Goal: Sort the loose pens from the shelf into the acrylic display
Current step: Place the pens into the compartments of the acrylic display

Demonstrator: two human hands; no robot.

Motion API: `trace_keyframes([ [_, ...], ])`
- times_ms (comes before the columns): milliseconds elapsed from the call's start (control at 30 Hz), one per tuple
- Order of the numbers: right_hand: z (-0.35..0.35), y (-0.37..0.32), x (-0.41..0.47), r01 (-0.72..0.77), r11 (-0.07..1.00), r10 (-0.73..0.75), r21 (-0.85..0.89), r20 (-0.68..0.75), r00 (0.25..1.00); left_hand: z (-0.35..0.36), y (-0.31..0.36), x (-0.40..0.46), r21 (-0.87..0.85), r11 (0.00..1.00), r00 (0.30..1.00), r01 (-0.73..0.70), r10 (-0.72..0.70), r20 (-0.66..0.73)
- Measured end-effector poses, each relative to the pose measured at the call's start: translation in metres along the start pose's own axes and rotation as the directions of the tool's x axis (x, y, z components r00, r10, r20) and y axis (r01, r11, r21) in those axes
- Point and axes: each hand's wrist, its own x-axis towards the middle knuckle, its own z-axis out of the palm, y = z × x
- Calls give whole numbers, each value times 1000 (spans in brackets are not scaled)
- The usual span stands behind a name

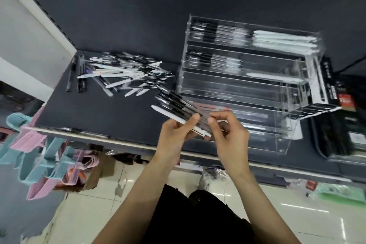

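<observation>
My left hand (175, 136) grips a bundle of pens (174, 106), several black-and-clear ones and one white, held slanted above the dark shelf (99, 117). My right hand (227, 130) pinches the bundle's lower end with thumb and fingers curled. A heap of loose pens (126, 72), black, clear and white, lies on the shelf to the left. The tiered acrylic display (247, 85) stands to the right; its upper rows hold black-and-clear and white pens, and a lower row holds a red-tipped one.
Two dark pens (76, 74) lie apart at the shelf's left end by the white upright (35, 18). Black pen boxes (336, 95) sit right of the display. Pink and blue hangers (39, 156) hang below the shelf's front edge, over tiled floor.
</observation>
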Motion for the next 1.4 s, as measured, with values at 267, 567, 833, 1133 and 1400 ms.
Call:
trace_keyframes([
  [267, -78, 24, 16, 150, 977, -110, -151, 243, 964, 65, -34, -21, -76, 996, 980, 52, -66, -186],
  [567, -103, 17, 42, 92, 996, -84, -14, 276, 958, 70, -30, -19, -79, 996, 976, -28, 10, -218],
  [833, -83, 30, 105, 325, 888, -245, -325, 262, 933, 41, -27, -4, -205, 978, 953, -40, -24, -302],
  [1133, -62, 36, 144, 381, 784, -92, -490, 514, 853, 43, -27, 0, -215, 976, 959, -43, -20, -284],
  [1400, -60, 20, 140, 439, 665, -8, -604, 582, 813, 46, -23, 2, -172, 985, 965, -35, -12, -262],
])
